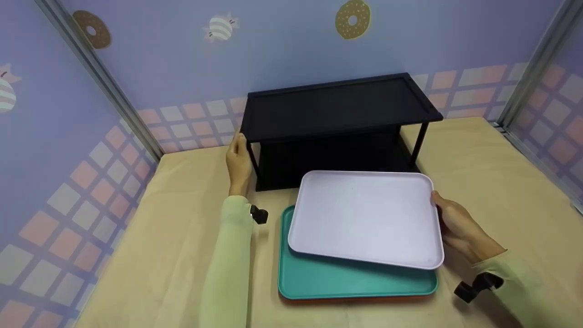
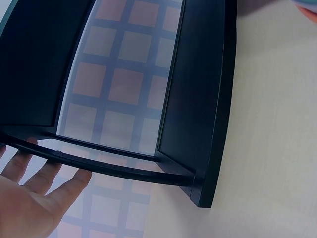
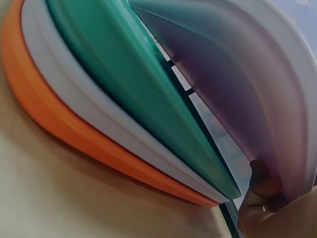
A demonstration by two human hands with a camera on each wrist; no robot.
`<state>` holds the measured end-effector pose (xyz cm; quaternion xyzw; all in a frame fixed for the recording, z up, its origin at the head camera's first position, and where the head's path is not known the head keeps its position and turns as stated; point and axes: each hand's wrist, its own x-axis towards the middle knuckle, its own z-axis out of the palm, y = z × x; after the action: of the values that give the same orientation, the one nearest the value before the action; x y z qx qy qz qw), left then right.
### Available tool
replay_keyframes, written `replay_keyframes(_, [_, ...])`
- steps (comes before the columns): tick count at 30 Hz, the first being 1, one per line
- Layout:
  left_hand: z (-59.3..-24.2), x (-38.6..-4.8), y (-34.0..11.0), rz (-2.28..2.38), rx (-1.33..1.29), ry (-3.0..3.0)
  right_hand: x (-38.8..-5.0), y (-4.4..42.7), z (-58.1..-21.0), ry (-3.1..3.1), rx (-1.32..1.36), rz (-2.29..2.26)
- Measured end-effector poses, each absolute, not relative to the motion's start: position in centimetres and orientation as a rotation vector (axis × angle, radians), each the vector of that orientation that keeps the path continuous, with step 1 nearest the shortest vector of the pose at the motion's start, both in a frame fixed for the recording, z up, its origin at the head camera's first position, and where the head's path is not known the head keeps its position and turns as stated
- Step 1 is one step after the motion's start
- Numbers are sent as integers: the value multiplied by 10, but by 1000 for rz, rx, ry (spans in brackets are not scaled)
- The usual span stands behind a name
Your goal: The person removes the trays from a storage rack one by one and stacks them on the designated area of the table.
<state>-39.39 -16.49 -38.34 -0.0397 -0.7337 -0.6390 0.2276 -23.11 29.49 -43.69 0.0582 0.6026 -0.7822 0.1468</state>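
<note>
A pale lilac-white tray (image 1: 364, 218) is held at its right edge by my right hand (image 1: 460, 228), thumb at the rim and other fingers underneath. In the right wrist view that tray (image 3: 233, 89) is tilted above a stack: a teal-green tray (image 3: 119, 84) on top, a whitish tray (image 3: 74, 94) in the middle and an orange tray (image 3: 64, 129) at the bottom. My left hand (image 1: 239, 161) is at the left end of a black two-tier rack (image 1: 337, 109). Its extended fingers touch a rack post (image 2: 109, 168) in the left wrist view.
The rack stands against the patterned back wall (image 1: 282, 45), just behind the trays. Metal corner posts (image 1: 104, 82) and side walls bound the cloth-covered table (image 1: 191, 218) at left and right. A small black device (image 1: 259, 214) sits on the left wrist.
</note>
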Motion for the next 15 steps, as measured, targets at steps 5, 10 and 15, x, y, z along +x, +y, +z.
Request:
replay_keyframes(5, [-363,-374,-158,-1792,-90,-2034,-231,292,-439,1754,182,-2216])
replay_keyframes(10, [-357,-366,-156,-1809,-93,-2036,-231,290,-440,1798,186,-2175])
replay_keyframes(15, [-363,-372,-158,-1808,-76,-2039,-230,289,-440,1829,165,-2145])
